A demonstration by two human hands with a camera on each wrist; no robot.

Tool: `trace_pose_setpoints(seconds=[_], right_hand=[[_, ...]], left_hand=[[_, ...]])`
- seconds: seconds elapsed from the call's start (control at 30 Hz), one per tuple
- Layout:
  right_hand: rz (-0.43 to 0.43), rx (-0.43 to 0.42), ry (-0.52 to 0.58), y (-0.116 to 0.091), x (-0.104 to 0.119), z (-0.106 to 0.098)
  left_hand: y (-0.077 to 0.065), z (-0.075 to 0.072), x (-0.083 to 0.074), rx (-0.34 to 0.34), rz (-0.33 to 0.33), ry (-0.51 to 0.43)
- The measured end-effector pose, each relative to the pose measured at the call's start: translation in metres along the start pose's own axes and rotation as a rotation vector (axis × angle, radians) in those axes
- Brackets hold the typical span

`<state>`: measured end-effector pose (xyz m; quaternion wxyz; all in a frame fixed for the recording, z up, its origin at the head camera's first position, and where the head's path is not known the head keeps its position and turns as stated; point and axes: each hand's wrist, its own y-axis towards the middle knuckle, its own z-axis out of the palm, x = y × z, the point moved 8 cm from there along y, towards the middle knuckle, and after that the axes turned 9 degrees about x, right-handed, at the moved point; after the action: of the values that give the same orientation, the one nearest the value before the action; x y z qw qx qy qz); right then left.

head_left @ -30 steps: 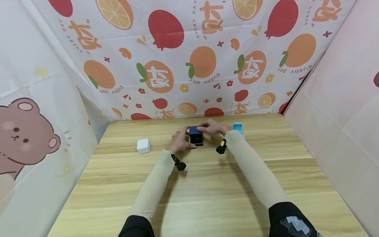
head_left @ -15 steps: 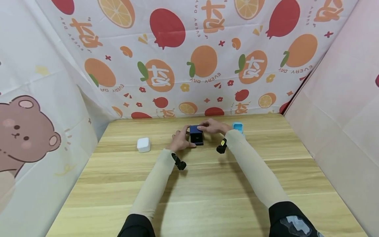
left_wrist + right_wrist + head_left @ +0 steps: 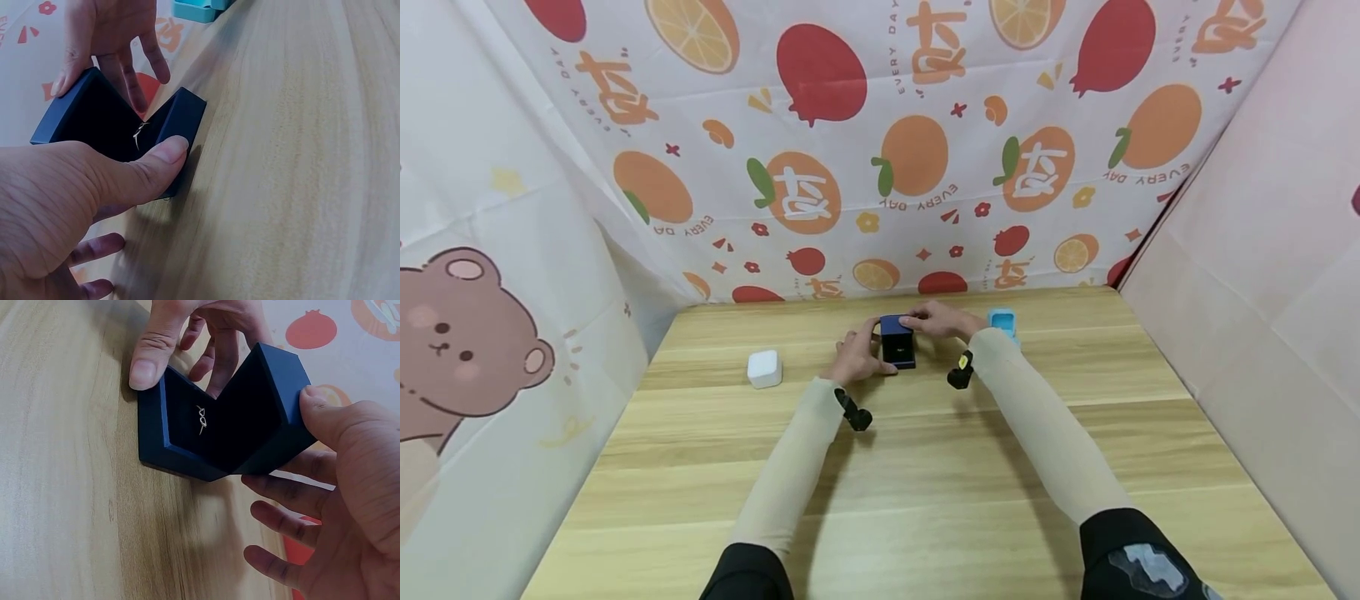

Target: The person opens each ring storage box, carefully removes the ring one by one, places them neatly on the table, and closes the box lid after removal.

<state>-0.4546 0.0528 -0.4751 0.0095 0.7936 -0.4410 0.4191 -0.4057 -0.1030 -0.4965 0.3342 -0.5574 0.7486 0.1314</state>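
A dark blue ring box (image 3: 897, 332) stands on the wooden table with its lid raised. Inside, a thin ring with a twisted front (image 3: 202, 419) sits in the black lining of the base. My left hand (image 3: 856, 358) holds the base from the left, its thumb (image 3: 169, 152) on the front rim and some fingers behind the box. From the other side, my right hand (image 3: 942, 320) pinches the lid (image 3: 281, 394), with its thumb on the lid's edge and a finger behind. The right hand's other fingers spread loosely below the lid in the right wrist view.
To the left on the table (image 3: 880, 500) sits a small white box (image 3: 764, 369) with rounded corners. A light blue box (image 3: 1002, 320), standing open, is just beyond the right wrist. A fruit-print cloth (image 3: 865, 167) hangs along the table's back edge.
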Motion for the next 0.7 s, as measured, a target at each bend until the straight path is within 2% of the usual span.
trace_pose_setpoints(seconds=[0.17, 0.5, 0.7], right_hand=[[0.023, -0.004, 0.012, 0.0014, -0.0031, 0.0], [0.035, -0.006, 0.084, 0.0055, -0.0069, -0.0039], [0.044, -0.005, 0.059, 0.0065, -0.0072, -0.0047]], left_hand=[[-0.0009, 0.0009, -0.0006, 0.008, 0.002, -0.014], [0.0071, 0.0004, 0.0068, 0.0, -0.001, -0.024], [0.0073, -0.0003, 0.0066, 0.022, -0.007, -0.037]])
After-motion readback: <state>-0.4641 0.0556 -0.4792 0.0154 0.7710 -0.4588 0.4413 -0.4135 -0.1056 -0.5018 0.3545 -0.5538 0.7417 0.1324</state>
